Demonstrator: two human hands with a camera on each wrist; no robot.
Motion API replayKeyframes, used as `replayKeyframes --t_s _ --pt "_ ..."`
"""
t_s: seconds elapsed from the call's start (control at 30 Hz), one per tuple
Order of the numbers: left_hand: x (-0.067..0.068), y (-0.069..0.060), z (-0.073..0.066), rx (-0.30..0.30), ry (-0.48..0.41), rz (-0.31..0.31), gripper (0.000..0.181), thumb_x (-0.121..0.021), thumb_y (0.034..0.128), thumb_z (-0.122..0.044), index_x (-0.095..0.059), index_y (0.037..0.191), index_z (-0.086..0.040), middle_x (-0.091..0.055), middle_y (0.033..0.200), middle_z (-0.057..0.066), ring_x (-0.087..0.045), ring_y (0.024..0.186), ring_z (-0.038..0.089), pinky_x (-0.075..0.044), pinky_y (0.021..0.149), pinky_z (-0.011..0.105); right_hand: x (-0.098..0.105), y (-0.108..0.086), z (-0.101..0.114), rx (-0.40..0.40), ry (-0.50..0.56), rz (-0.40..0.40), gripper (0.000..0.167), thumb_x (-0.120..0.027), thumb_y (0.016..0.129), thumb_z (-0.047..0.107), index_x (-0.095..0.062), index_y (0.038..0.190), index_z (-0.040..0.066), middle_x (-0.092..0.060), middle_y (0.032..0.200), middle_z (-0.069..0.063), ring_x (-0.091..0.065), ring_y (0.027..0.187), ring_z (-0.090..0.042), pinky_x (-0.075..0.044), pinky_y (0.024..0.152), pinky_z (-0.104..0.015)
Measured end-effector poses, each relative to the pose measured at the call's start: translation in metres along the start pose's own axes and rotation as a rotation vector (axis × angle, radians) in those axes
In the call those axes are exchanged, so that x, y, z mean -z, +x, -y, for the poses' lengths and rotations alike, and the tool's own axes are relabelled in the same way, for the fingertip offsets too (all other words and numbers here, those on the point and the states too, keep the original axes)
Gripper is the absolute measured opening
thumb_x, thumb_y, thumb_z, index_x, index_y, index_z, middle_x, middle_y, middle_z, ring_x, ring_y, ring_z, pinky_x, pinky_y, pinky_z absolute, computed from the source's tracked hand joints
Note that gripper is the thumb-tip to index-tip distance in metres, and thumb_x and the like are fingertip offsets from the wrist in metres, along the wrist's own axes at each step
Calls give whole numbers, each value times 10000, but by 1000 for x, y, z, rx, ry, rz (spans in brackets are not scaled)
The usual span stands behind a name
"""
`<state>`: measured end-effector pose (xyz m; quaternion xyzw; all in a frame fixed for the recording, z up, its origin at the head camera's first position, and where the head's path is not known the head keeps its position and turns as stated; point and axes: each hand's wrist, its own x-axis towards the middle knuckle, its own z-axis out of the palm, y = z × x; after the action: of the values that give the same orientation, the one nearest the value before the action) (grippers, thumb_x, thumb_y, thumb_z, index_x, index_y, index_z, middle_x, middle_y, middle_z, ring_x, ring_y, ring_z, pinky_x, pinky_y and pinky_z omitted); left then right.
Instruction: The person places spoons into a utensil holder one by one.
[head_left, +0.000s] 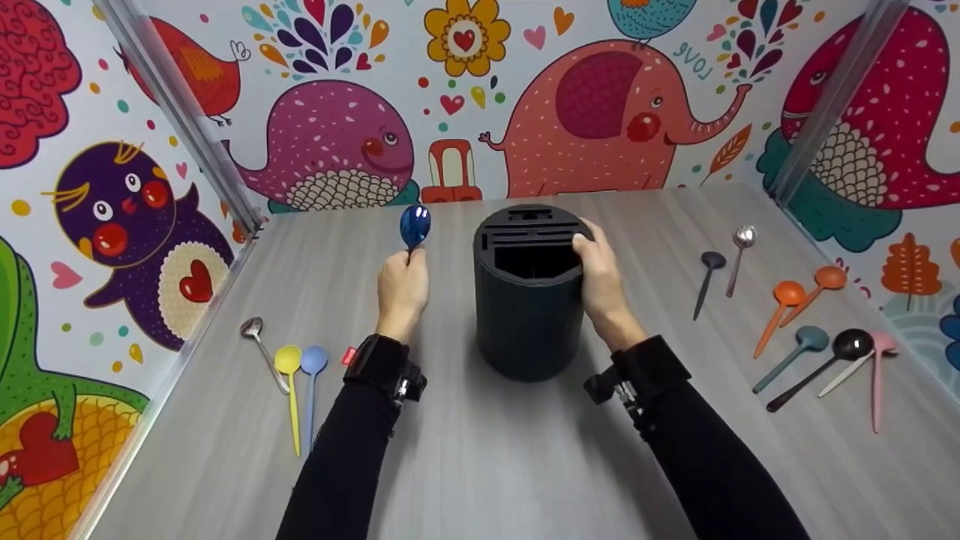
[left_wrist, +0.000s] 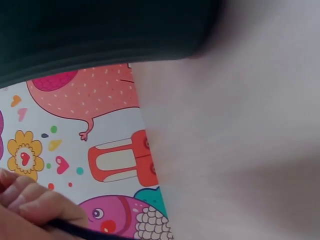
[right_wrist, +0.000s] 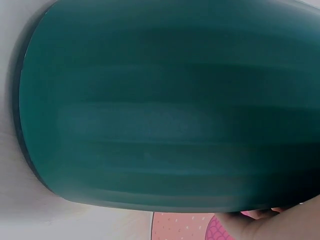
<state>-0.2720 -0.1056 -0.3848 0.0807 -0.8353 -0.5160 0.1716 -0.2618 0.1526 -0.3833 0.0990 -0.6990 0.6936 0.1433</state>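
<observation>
A shiny blue metal spoon [head_left: 415, 225] stands bowl-up in my left hand [head_left: 403, 292], which grips its handle. The left wrist view shows part of the dark handle [left_wrist: 92, 233] coming out below the curled fingers [left_wrist: 45, 202]. To the right of it stands a dark green ribbed utensil holder [head_left: 529, 322], upright, with slots and one large opening in its top. My right hand [head_left: 604, 281] grips the holder's right rim, thumb on the top edge. Most of those fingers are hidden behind the holder, whose side [right_wrist: 150, 125] fills the right wrist view.
At left lie a slotted metal spoon [head_left: 253, 328], a yellow spoon [head_left: 288, 360] and a light blue spoon [head_left: 314, 360]. Several spoons and ladles lie at right, among them a black ladle [head_left: 852, 345] and a pink ladle [head_left: 879, 375]. Patterned walls enclose the grey table [head_left: 480, 465].
</observation>
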Motion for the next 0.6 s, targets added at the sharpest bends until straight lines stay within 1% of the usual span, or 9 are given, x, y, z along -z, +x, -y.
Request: replayKeyframes --t_s 0.13,0.3,0.43,0.6 --pt "-3 -1 -7 -7 -61 -6 397 -458 1037 -271 -386 673 -130 -349 642 -10 -343 582 166 -261 591 324 1 1 -1 3 0 3 517 -392 1027 236 -443 1489 10 -508 1449 -156 -447 1334 -240 -292 1132 -396" --pt "-11 -5 -11 -26 -112 -5 397 -460 1042 -262 -389 673 -135 -355 649 -13 -359 601 170 -274 608 327 2 1 -3 -4 -20 6 519 -394 1031 255 -438 1495 28 -502 1453 -135 -440 1339 -227 -289 1133 -400" --pt "-15 -8 -15 -40 -154 -11 409 -470 1037 -244 -368 654 -143 -334 634 -23 -334 585 158 -259 599 321 2 0 -3 -14 -30 11 522 -394 1032 260 -432 1500 29 -493 1463 -137 -432 1348 -230 -282 1139 -406" --pt "-18 -10 -26 -78 -224 -17 408 -473 1029 -228 -356 645 -156 -317 637 -29 -300 590 150 -237 602 318 2 1 -2 -1 -13 14 517 -390 1030 253 -438 1492 26 -503 1451 -142 -446 1333 -234 -295 1130 -403"
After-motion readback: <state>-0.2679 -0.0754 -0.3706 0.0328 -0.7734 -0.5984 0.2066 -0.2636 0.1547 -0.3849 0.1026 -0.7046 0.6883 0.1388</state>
